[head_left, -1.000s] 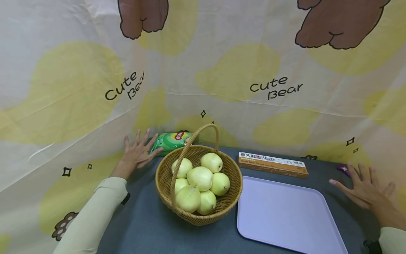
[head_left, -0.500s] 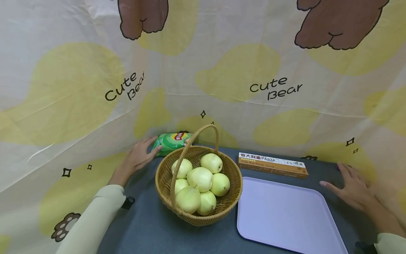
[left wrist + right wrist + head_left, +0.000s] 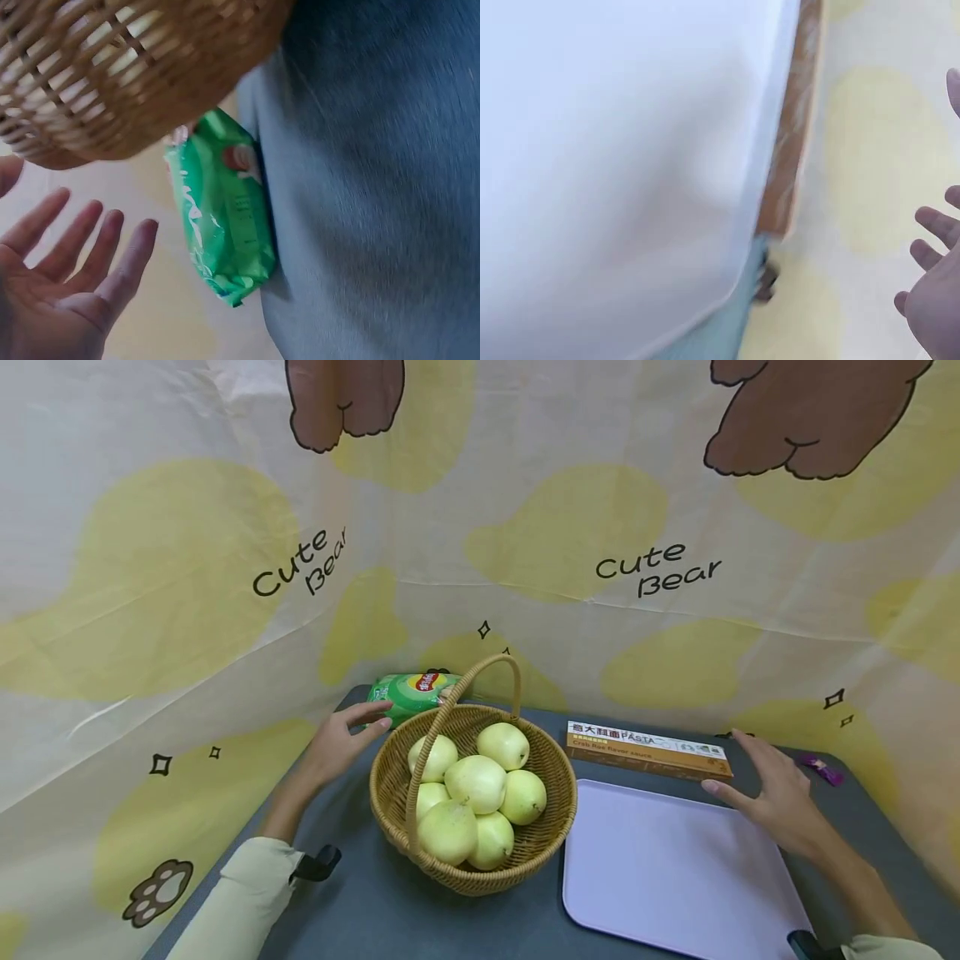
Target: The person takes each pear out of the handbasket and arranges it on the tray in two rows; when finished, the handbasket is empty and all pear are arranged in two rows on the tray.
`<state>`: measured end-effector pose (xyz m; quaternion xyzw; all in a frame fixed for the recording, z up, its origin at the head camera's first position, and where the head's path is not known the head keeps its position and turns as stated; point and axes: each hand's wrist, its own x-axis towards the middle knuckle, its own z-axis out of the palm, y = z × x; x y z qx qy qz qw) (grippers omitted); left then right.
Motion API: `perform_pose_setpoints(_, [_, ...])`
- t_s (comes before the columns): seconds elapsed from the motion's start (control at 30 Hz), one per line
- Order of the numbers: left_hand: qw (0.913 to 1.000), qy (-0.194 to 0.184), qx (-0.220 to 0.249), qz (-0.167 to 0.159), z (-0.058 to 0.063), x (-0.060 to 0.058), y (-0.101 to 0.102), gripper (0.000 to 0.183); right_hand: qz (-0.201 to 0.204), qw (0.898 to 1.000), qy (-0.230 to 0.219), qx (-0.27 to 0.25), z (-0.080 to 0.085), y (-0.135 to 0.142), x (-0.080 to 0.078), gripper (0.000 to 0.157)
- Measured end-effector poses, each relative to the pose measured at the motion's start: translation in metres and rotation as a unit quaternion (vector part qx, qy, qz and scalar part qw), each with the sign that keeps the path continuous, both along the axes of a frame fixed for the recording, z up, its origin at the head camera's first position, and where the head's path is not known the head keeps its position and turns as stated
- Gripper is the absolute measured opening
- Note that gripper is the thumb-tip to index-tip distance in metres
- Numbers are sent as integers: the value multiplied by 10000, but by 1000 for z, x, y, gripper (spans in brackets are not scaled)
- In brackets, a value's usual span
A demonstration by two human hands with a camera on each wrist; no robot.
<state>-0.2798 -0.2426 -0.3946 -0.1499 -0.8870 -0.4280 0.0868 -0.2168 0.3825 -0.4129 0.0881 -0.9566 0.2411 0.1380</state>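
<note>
A wicker basket (image 3: 386, 793) with an arched handle holds several pale green pears (image 3: 474, 783). My left hand (image 3: 339, 747) hovers to its left, fingers extended and holding nothing. In the left wrist view, that hand (image 3: 75, 270) is beside a green chip bag (image 3: 225, 202), which lies behind the basket. To the right is a flat lavender tray (image 3: 675, 860). Over its far right corner my right hand (image 3: 780, 789) is spread, with nothing in its grasp. Its thumb points toward the end of a pasta box (image 3: 647, 758); the right wrist view shows the fingers (image 3: 937, 225) apart.
The dark grey table (image 3: 360, 910) backs onto a patterned cloth (image 3: 525, 527) printed with bears and yellow patches. A small purple packet (image 3: 823, 768) lies at the far right, past the right hand.
Both hands have come inward: the left moved from the chip bag's far side toward the basket, the right moved left from the purple packet to over the tray. Basket, tray and box are unmoved.
</note>
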Motion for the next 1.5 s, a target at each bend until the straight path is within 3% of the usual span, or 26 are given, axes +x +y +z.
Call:
perform_pose_setpoints(0.2, [9997,-181,174,-45,-6,9,5,52,359,9979,-161,-523,15,-41,9,96])
perform_pose_setpoints(0.4, [9978,-450,468,-156,-13,12,9,51,460,9956,-364,-735,26,-78,15,97])
perform_pose_setpoints(0.63, [9922,-767,960,-198,-16,10,10,46,773,9923,-157,-953,28,-112,16,89])
perform_pose_setpoints(1.13, [9870,-804,1381,-183,-19,10,10,44,1693,9730,95,-1568,25,-149,6,78])
perform_pose_setpoints(1.5, [9875,-852,1323,-77,-19,7,10,44,2233,9555,-2,-1925,27,-175,3,72])
